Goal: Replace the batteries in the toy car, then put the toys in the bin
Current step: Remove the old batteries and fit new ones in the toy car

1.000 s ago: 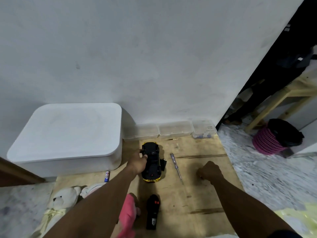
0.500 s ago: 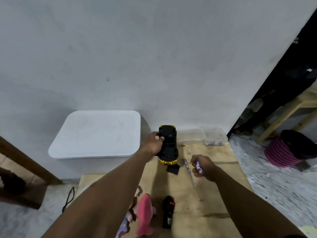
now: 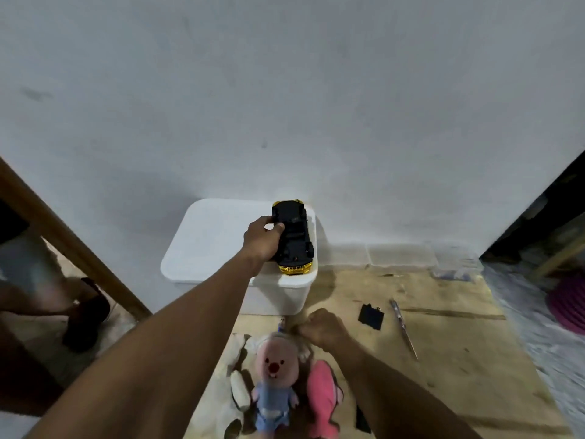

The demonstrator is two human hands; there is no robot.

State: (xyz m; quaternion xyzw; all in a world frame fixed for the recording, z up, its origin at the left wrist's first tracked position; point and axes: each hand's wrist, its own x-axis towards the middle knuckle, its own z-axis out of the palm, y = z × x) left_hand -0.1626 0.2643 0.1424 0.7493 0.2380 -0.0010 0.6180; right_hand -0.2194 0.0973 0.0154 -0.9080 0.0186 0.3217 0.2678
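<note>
The toy car point(image 3: 292, 237), black underside up with a yellow body, is gripped at its side by my left hand point(image 3: 262, 240) over the right part of the white bin's closed lid point(image 3: 215, 242). My right hand point(image 3: 321, 327) is a closed fist low over the plywood floor, and whatever it holds is hidden. A small battery point(image 3: 281, 324) lies just left of its fingertips, in front of the bin. On the plywood to the right are the black battery cover point(image 3: 371, 316) and a screwdriver point(image 3: 403, 327).
Plush toys lie near me: a pink-faced one in blue point(image 3: 272, 391), a pink fish point(image 3: 324, 397) and a white teddy point(image 3: 237, 394). Part of a black remote point(image 3: 362, 419) shows beside my right forearm. Clear boxes point(image 3: 399, 256) line the wall. A wooden post point(image 3: 63, 242) slants at left.
My left hand lifted the car off the floor and carried it left over the bin lid. My right hand, holding a battery half a second ago, moved left toward the battery by the bin.
</note>
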